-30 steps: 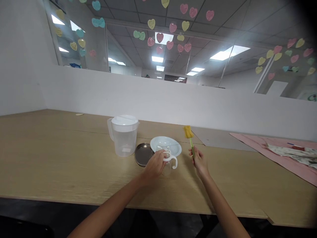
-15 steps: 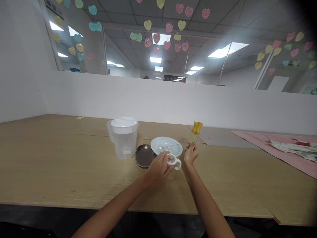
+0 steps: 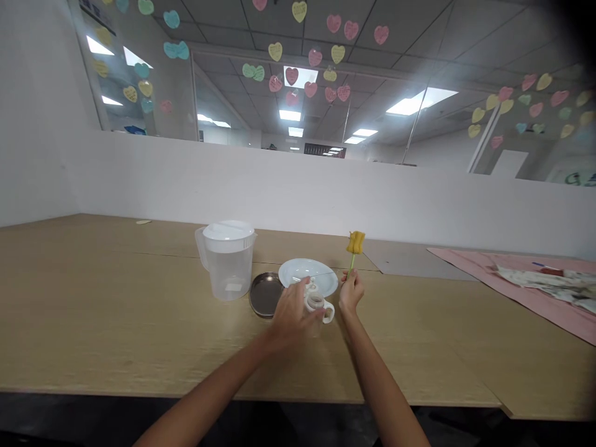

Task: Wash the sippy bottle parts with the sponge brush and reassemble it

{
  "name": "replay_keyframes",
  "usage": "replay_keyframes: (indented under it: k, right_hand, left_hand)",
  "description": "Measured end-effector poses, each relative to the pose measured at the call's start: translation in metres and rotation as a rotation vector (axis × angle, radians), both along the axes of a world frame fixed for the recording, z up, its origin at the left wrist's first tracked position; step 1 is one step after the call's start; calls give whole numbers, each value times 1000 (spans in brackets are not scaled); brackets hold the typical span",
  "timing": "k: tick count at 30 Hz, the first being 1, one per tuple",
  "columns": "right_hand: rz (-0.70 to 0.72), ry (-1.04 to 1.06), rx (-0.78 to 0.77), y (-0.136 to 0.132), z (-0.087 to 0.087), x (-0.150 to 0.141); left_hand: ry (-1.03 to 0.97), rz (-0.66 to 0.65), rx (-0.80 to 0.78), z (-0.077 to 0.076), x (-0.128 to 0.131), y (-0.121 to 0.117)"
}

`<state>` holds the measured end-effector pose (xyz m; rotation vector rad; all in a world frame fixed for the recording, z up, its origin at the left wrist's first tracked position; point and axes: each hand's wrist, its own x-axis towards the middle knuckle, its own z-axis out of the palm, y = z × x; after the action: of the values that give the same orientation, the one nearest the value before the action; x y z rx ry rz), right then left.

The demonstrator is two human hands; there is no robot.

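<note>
Over the counter (image 3: 139, 323), the person's left hand (image 3: 292, 309) is half curled around a clear bottle (image 3: 315, 302) with a white looped handle, mouth upward, while the right hand (image 3: 351, 292) grips the green stem of a yellow sponge brush (image 3: 356, 243) tightly, head up, just right of it. Behind the bottle I see a dark metal dish (image 3: 264, 295) beside a pale bowl (image 3: 307, 268), with a lidded pitcher (image 3: 230, 270) to their left. Farther back stands a white wall (image 3: 279, 192), heart-shaped notes (image 3: 275, 51) dotting the glass above.

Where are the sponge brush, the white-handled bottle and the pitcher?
Sponge brush (image 3: 356, 243): head view, on its yellow sponge.
White-handled bottle (image 3: 315, 301): head view, on its mouth.
Pitcher (image 3: 230, 270): head view, on its body.
</note>
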<state>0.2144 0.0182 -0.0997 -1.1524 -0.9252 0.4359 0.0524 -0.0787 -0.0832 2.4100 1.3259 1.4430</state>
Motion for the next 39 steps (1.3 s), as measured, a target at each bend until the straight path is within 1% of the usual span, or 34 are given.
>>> replay_keyframes:
  k: [2, 4, 5, 7, 8, 10, 13, 17, 20, 22, 24, 27, 29, 32, 35, 39]
  right_hand:
    - [-50, 23, -14, 1, 0, 1]
    - [-64, 19, -29, 2, 1, 0]
    - [-51, 12, -33, 3, 1, 0]
    - [-26, 3, -39, 3, 1, 0]
    - [-15, 0, -45, 4, 1, 0]
    - [-1, -6, -61, 4, -1, 1]
    - [16, -11, -73, 6, -3, 3]
    - [28, -10, -62, 5, -4, 4]
    - [41, 1, -52, 3, -2, 3]
    - [55, 16, -57, 1, -1, 1]
    - [74, 32, -69, 1, 0, 0]
    - [105, 26, -71, 2, -1, 0]
    - [99, 6, -53, 3, -3, 1]
    - [45, -4, -23, 5, -5, 6]
    - [2, 6, -29, 6, -7, 9]
    - [28, -15, -35, 6, -8, 10]
  left_hand:
    - [-78, 43, -43, 11, -7, 14]
    - [-57, 29, -143, 23, -13, 33]
    - [9, 15, -218, 28, -14, 43]
    - [216, -6, -380, 33, -14, 62]
    - [310, -3, -443, 34, -12, 69]
    - [392, 6, -511, 31, -6, 80]
    - [404, 51, -542, 25, 1, 87]
    - [376, 114, -543, 22, 1, 84]
    - [328, 143, -508, 18, -5, 77]
    - [266, 139, -470, 12, -7, 73]
    - [121, 96, -398, 5, -9, 71]
    - [-178, -9, -240, -6, -9, 69]
    - [-312, -53, -176, -11, -9, 69]
    - [-443, -76, -152, -12, -9, 67]
    - [-524, -69, -156, -10, -10, 63]
    - [-598, -34, -143, -10, -12, 60]
